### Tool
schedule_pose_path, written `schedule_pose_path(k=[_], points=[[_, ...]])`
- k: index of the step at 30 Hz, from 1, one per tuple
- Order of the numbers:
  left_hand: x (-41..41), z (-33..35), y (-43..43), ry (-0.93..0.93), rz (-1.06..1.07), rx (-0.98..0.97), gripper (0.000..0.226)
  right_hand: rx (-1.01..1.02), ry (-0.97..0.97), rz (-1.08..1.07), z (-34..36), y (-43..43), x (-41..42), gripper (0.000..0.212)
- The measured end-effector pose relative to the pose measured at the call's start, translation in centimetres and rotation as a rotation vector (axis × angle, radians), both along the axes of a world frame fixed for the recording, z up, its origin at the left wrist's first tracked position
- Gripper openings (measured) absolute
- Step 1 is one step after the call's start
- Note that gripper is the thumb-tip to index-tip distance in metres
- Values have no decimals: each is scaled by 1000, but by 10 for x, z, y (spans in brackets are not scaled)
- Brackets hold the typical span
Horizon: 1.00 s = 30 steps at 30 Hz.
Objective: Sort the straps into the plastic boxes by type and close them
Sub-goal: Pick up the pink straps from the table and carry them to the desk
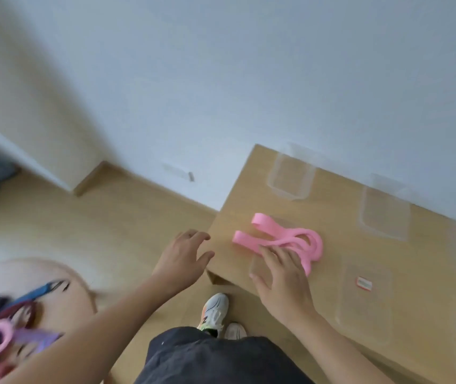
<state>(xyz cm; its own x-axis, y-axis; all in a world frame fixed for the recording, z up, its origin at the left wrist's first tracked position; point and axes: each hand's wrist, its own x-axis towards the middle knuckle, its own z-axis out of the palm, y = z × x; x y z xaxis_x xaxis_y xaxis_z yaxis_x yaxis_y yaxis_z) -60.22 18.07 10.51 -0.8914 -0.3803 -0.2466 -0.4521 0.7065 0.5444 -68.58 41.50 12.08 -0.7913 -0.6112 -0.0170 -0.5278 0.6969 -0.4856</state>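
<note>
One pink strap (279, 239), likely limp and light, lies under flat, ungripping fingers (276, 257) of the right hand (285, 281); left hand (182, 259) spread, empty; best pinched at its bunched loops.

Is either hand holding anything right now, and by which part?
Nothing is gripped. The right hand rests spread fingers on the near side of the pink strap; the left hand hovers open beside the table.

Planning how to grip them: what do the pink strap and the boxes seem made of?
Pink strap: likely soft rubber or elastic fabric, matte; it lies in limp flat loops. Boxes: clear plastic, faintly glossy; the tan tabletop shows through them.
</note>
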Motion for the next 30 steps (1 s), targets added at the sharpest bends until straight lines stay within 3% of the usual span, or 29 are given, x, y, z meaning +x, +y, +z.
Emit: schedule_pose_path(k=[6, 14, 22, 30], points=[[159, 20, -12, -124, 299, -120, 43, 16, -67, 430, -8, -78, 54, 56], [367, 5, 0, -274, 815, -95, 48, 147, -117, 944, -17, -161, 160, 66], [515, -43, -21, -325, 1161, 93, 44, 268, -83, 1230, -34, -272, 299, 71], [585, -76, -90, -232, 1309, 319, 47, 600, -21, 1370, -76, -411, 432, 69]])
